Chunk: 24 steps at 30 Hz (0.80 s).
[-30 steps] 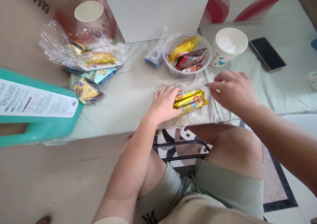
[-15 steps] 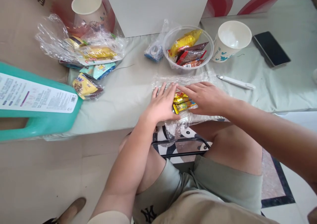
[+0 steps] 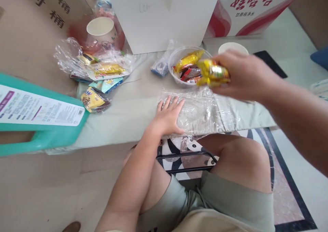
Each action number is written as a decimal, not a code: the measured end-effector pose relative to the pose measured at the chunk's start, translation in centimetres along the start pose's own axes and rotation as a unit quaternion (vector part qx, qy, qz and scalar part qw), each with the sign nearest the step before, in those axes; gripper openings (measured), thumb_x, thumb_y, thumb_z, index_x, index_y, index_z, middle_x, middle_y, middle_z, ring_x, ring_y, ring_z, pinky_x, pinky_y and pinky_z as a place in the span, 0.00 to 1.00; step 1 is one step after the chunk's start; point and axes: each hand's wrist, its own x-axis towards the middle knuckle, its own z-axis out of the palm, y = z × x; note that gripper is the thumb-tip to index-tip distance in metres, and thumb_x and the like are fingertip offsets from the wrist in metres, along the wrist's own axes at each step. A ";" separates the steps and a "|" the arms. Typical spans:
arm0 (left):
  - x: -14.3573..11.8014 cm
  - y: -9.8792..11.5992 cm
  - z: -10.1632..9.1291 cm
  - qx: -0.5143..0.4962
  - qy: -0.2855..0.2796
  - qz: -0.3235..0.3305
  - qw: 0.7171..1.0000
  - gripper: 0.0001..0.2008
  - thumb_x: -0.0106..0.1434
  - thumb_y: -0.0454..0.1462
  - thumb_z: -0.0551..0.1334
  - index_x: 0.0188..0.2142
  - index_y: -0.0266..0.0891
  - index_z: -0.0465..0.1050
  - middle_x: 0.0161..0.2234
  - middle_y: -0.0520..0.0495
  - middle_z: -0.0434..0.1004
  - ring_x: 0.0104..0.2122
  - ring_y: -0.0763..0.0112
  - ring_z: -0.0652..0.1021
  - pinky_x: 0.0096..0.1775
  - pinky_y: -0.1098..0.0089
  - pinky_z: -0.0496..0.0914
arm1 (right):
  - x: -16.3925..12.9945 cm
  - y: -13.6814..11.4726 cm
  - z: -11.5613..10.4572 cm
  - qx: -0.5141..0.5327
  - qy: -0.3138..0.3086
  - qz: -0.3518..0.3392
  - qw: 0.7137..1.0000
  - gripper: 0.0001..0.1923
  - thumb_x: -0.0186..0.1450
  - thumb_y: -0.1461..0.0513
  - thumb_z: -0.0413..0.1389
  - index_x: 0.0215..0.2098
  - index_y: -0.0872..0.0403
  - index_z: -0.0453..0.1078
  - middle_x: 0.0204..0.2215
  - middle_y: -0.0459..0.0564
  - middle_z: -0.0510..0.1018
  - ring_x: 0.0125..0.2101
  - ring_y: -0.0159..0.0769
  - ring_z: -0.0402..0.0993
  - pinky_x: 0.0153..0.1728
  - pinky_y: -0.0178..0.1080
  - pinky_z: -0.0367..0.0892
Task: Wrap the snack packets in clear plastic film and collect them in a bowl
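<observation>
Fingers spread, my left hand [image 3: 167, 117] lies flat on a sheet of clear plastic wrap [image 3: 198, 110] at the table's front edge. My right hand [image 3: 239, 74], blurred by motion, is raised and grips several yellow snack packets [image 3: 214, 74] in shiny wrappers. The packets hang in front of the right rim of a clear plastic bowl [image 3: 172, 75]. Inside the bowl lie a yellow snack packet [image 3: 189, 60] and several red and brown ones. Behind my right hand, a paper cup [image 3: 232, 47] is mostly hidden.
A bag of snacks [image 3: 109, 69] and a yellow-brown packet [image 3: 94, 99] lie at left, near a green jug [image 3: 51, 133]. A paper cup [image 3: 101, 28] stands behind them. White boxes [image 3: 164, 16] line the back. A phone [image 3: 270, 63] lies at right.
My right hand has picked the yellow packets up off the plastic wrap and moved up toward the bowl. My left hand stays on the wrap. The camera view has shifted slightly.
</observation>
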 end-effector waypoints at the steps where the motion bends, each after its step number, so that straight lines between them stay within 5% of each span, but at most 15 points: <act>1: 0.0 0.0 -0.1 0.001 -0.002 -0.001 1.000 0.64 0.50 0.48 0.73 0.77 0.41 0.39 0.79 0.38 0.32 0.77 0.44 0.36 0.74 0.41 0.35 | 1.8 0.5 -0.6 -0.024 0.016 0.007 1.000 0.32 0.57 0.61 0.64 0.59 0.53 0.68 0.50 0.59 0.77 0.47 0.55 0.77 0.43 0.51 0.73; 5: -0.2 0.1 -0.2 0.001 -0.003 -0.005 1.000 0.63 0.51 0.49 0.73 0.77 0.39 0.40 0.79 0.38 0.33 0.78 0.44 0.36 0.74 0.41 0.36 | 7.4 2.2 -0.5 -0.042 -0.079 -0.029 0.996 0.40 0.58 0.59 0.69 0.67 0.49 0.64 0.56 0.55 0.76 0.55 0.54 0.75 0.56 0.56 0.72; 9: -0.3 -0.1 -0.2 0.000 -0.002 0.003 1.000 0.62 0.52 0.49 0.73 0.77 0.40 0.40 0.79 0.39 0.33 0.78 0.45 0.36 0.74 0.42 0.36 | 8.1 3.3 1.8 -0.045 -0.112 -0.054 0.991 0.55 0.55 0.50 0.74 0.74 0.42 0.55 0.64 0.54 0.73 0.61 0.60 0.72 0.64 0.67 0.61; 17: 0.0 -0.1 0.1 0.010 -0.007 0.000 1.000 0.63 0.51 0.50 0.74 0.78 0.41 0.40 0.79 0.40 0.31 0.77 0.45 0.36 0.74 0.41 0.36 | 6.8 4.3 3.7 0.076 -0.107 -0.044 0.990 0.37 0.67 0.56 0.64 0.72 0.50 0.60 0.75 0.56 0.59 0.71 0.62 0.58 0.67 0.67 0.54; 24: 0.0 -0.2 0.1 0.010 -0.009 -0.001 1.000 0.63 0.51 0.50 0.73 0.78 0.42 0.40 0.79 0.41 0.30 0.77 0.45 0.35 0.74 0.41 0.35 | 7.8 3.9 4.3 0.008 -0.035 -0.087 0.996 0.37 0.63 0.54 0.65 0.69 0.43 0.63 0.67 0.56 0.70 0.63 0.59 0.68 0.62 0.61 0.62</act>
